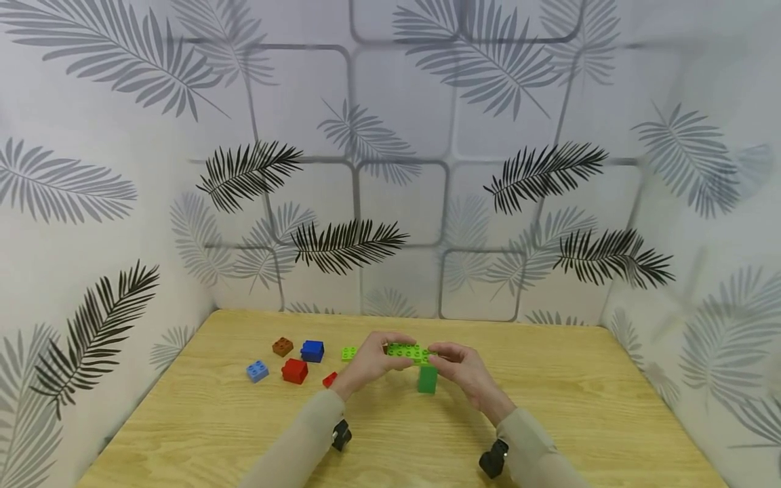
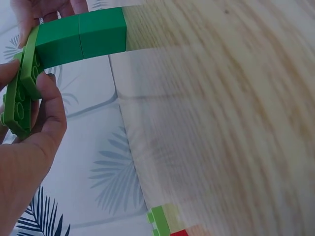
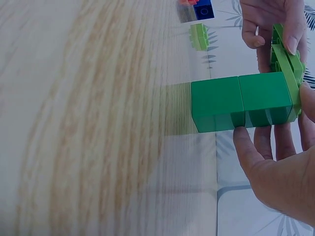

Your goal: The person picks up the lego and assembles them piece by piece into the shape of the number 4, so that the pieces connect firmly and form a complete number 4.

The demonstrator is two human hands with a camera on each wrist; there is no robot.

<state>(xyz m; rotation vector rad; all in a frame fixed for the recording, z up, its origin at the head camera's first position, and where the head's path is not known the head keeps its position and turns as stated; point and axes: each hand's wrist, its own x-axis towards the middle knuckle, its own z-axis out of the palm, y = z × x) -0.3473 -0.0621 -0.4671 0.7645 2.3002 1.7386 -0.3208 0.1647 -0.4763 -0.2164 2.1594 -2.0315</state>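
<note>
Joining seems underway: left hand (image 1: pixel 377 358) pinches lime-green studded plastic brick (image 1: pixel 403 352), right hand (image 1: pixel 468 374) grips lime-topped green plastic tower (image 3: pixel 229 101); pressing likely needed.

On my head feed, the left hand (image 1: pixel 373 359) covers one end of the light green plates (image 1: pixel 405 351), and its wrist hides part of a small red piece (image 1: pixel 330 379). My left wrist camera's bottom edge cuts off a lime brick (image 2: pixel 160 221). On the right wrist camera, I lose some of the right hand's (image 3: pixel 283 172) fingertips behind the dark green bricks (image 3: pixel 216 101); the top edge clips a blue block (image 3: pixel 204 11).
</note>
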